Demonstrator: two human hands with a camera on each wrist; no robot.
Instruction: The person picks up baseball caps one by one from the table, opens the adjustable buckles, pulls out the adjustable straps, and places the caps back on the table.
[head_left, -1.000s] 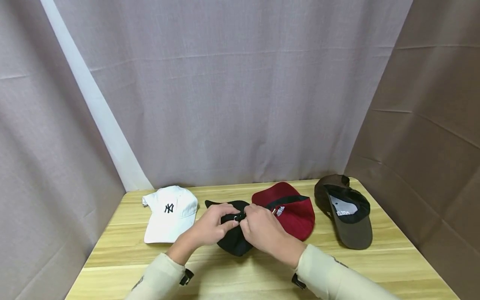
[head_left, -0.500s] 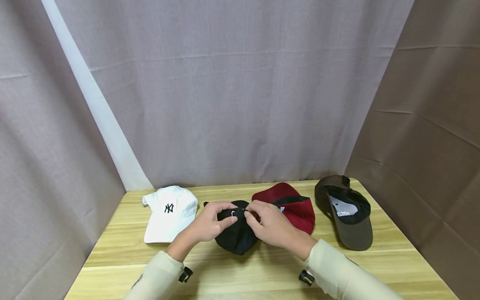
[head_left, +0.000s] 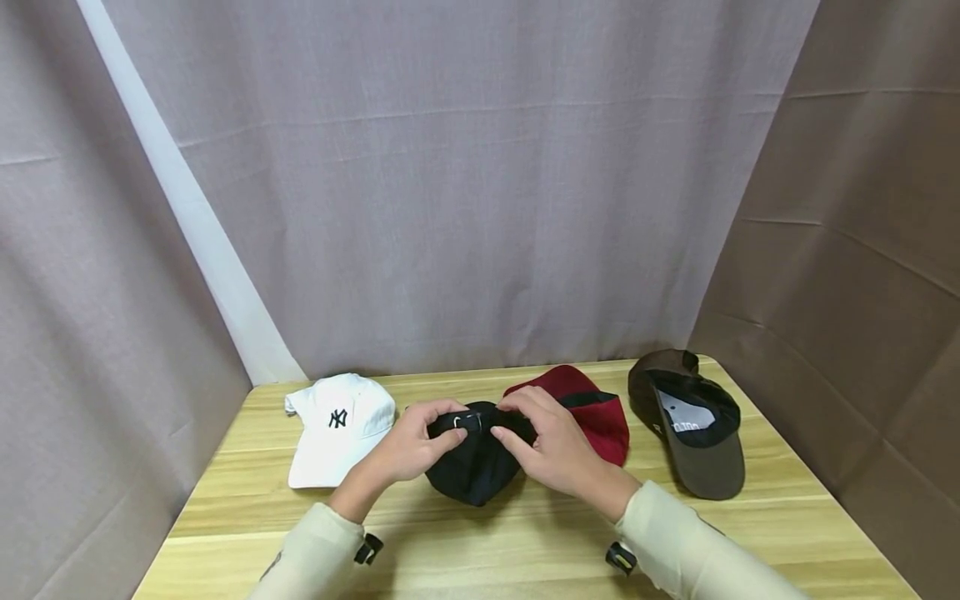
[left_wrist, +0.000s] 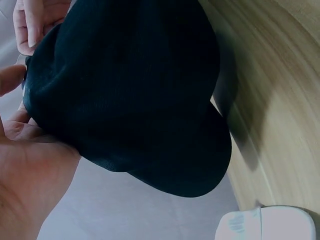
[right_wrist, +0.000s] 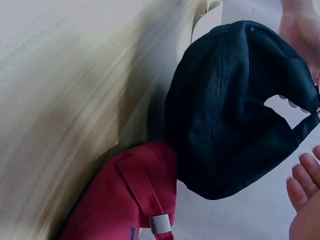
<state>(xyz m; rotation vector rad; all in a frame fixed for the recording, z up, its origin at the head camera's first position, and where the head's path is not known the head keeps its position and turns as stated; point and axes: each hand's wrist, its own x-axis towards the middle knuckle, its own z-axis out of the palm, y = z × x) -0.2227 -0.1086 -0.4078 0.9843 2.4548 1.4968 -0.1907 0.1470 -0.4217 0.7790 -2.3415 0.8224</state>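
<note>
A black baseball cap (head_left: 474,473) is tilted with its back strap toward me, near the middle of the table. My left hand (head_left: 412,446) pinches the strap near its metal buckle (head_left: 457,422), thumb on the near side. In the left wrist view the cap (left_wrist: 135,90) fills the middle, its brim hanging low. My right hand (head_left: 551,446) is beside the strap, thumb and fingers spread. From the right wrist, the strap (right_wrist: 304,128) looks fastened across the cap's opening, and the right fingers (right_wrist: 304,177) are apart from it.
A white cap (head_left: 341,429) lies to the left on the wooden table (head_left: 525,550). Touching or close behind my right hand is a red cap (head_left: 603,425). An upturned dark brown cap (head_left: 705,467) sits at the far right. Grey curtains (head_left: 465,208) hang behind the table.
My right hand has drawn back from the strap to the right and its fingers have spread. The left hand keeps its pinch, and the black cap has turned slightly, showing more of its back.
</note>
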